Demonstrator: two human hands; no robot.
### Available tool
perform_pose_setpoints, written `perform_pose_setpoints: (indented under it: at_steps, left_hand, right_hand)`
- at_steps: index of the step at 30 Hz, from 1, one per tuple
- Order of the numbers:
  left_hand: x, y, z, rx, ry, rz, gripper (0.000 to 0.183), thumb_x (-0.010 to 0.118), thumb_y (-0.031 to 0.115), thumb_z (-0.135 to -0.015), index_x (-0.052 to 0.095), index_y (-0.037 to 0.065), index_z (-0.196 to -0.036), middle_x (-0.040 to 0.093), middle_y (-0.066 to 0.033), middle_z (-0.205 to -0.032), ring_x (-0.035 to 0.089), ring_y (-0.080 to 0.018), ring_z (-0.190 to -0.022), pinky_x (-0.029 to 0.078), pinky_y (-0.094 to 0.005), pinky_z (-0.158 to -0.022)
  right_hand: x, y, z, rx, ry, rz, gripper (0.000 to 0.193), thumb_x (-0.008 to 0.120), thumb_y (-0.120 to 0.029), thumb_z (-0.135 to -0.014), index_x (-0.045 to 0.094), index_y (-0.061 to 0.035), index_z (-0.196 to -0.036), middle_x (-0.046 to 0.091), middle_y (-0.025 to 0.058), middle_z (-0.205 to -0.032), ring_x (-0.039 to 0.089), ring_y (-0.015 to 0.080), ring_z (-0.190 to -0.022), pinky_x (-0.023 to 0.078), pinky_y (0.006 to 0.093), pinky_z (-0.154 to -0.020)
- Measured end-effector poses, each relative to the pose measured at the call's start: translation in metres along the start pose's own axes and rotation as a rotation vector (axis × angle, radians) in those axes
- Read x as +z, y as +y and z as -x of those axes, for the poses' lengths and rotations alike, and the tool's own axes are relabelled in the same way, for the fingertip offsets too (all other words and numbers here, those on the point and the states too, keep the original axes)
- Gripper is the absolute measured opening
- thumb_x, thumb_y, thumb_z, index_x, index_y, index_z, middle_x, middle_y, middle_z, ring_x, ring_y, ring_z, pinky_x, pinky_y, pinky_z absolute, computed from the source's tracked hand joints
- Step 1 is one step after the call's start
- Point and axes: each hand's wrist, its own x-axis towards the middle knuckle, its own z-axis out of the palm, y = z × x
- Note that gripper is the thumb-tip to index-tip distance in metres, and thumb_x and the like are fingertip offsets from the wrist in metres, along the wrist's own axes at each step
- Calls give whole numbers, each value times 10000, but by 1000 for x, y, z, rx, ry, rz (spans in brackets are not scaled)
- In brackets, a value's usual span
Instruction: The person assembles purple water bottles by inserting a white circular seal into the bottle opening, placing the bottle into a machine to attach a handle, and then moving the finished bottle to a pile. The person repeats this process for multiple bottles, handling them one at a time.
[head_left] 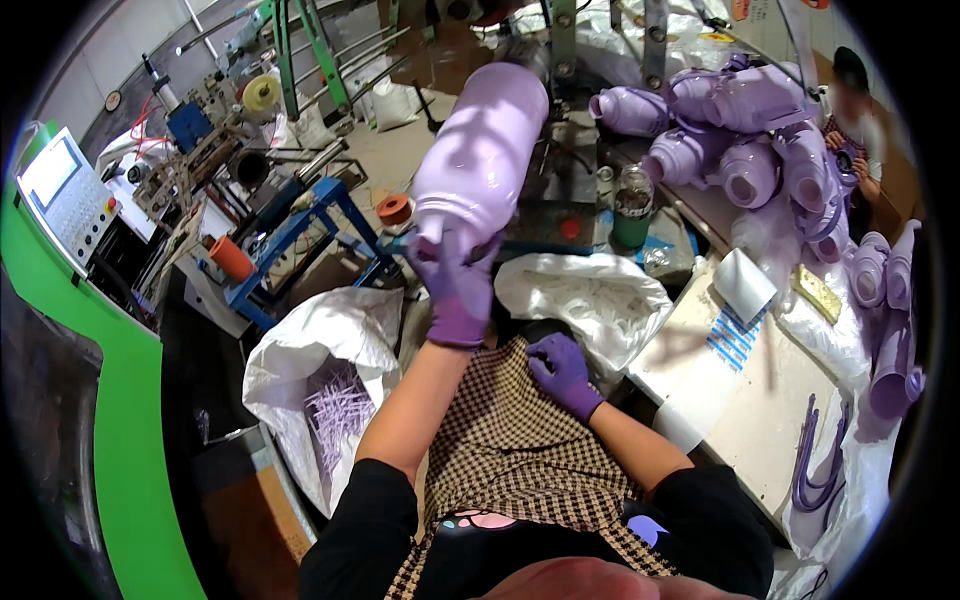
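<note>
A lilac plastic flask shell [480, 150] is held up in front of me, tilted, its neck toward me. My left hand [458, 285], in a purple glove, grips it by the neck. The shell's far end reaches up beside the machine frame. Low over my checked apron [530, 440] is my right hand [563, 375], gloved too. Its fingers are curled in, and whatever may be inside them is hidden. Just beyond it sits an open white sack [520, 285] with pale scraps inside.
More lilac flask shells [750, 170] are piled at right, near a seated person [850, 130]. A white table [690, 390] carries blue-striped paper and purple strips [818, 465]. Left are a sack of purple trimmings [335, 405], a blue metal frame [300, 235] and a green machine [125, 420] with a control panel.
</note>
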Motion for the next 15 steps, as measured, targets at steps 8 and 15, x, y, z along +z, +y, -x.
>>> perform_pose_setpoints:
  at_steps: [8,15]
  left_hand:
    - [145,28,-158,-778,91,807,693,727,308,-933,299,264,-1477,471,-77,-1418,551,-316,-1207,584,-507,-808]
    - [155,-80,-178,109,83,-236,941,837,408,-786,337,-64,-1428,474,-302,-1383,516,-444,-1240,450,-457,-1049]
  right_hand:
    - [-10,7,2,9,-24,24,168,736,-164,-789,674,-116,-937,616,79,-874,605,293,-837,477,412,-752]
    - [-3,-6,0,14,-55,24,149,725,-180,-791,677,-146,-928,570,55,-840,577,268,-811,456,390,-745]
